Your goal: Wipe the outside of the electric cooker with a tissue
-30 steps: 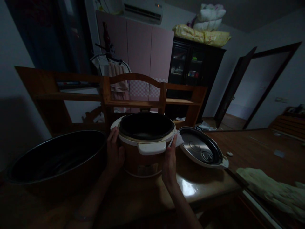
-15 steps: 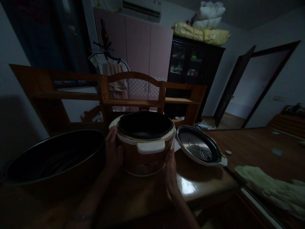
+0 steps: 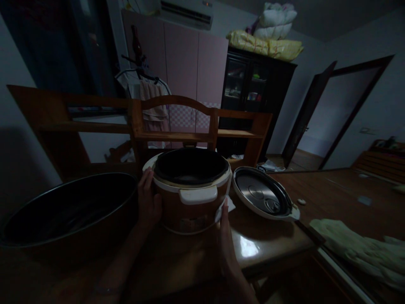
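A brown and white rice cooker [image 3: 171, 211] stands upright on the desk, its dark inner pot [image 3: 193, 166] showing at the open top. My left hand [image 3: 148, 202] lies against the cooker's left side, fingers stretched up near the rim. At the right side, my right hand [image 3: 225, 236] presses a white tissue or thin cloth [image 3: 230, 205] to the cooker wall; part of the cloth is hidden behind the fingers. The cooker's round lid [image 3: 256, 192] rests inner side up to the right. A large dark pot [image 3: 72, 236] is at the left, close to my left hand.
A wooden shelf rail [image 3: 174, 136] runs along the desk's [image 3: 190, 266] far edge. A pale crumpled cloth [image 3: 348, 240] lies at the right, with a small round white object [image 3: 301, 202] above it on the adjoining wooden surface [image 3: 332, 190].
My right hand has slid a little down and toward me along the cooker's side, and more of the white cloth shows. My left hand has stayed against the cooker.
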Tool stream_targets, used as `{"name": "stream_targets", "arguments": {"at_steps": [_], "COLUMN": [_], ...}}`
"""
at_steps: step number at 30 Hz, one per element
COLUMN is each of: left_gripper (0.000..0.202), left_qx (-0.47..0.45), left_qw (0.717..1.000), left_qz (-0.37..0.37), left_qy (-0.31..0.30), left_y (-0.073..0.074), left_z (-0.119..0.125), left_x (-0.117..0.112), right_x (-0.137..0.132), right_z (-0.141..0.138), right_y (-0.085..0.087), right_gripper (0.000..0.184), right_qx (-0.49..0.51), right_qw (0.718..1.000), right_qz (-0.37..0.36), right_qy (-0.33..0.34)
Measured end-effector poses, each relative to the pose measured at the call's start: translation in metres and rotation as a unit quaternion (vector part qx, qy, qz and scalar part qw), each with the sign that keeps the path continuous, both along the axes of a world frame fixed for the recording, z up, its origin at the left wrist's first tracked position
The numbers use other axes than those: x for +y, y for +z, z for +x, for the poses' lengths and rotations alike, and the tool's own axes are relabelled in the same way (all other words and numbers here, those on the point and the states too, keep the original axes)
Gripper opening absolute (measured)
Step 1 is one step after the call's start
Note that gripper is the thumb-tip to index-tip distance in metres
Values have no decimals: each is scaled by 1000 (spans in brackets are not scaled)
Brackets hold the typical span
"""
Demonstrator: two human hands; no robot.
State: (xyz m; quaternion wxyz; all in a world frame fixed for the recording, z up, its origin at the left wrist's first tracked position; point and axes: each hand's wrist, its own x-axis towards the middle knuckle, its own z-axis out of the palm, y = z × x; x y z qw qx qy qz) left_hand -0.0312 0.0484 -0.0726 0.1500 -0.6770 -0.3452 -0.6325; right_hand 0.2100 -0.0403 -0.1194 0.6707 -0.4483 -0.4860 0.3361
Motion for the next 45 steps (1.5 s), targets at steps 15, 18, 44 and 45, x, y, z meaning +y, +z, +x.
{"name": "stream_targets", "arguments": {"at_steps": [15, 18, 44, 45], "left_gripper": [67, 67, 70, 70], "left_qx": [0, 4, -1, -2], "left_qw": [1000, 1000, 1000, 1000], "left_qz": [-3, -5, 3, 2], "left_qy": [2, 4, 14, 15], "left_y": [0, 1, 0, 0], "left_z": [1, 1, 2, 2], "left_x": [-1, -2, 0, 0], "right_x": [25, 19, -14, -13], "right_z": [8, 4, -10, -9], "right_y": [71, 67, 52, 51], "right_gripper": [65, 65, 69, 69], "right_qx": [-56, -62, -57, -60], "right_qw": [994, 994, 998, 997], "right_qz": [92, 92, 33, 32], "right_qy": [-11, -6, 21, 20]}}
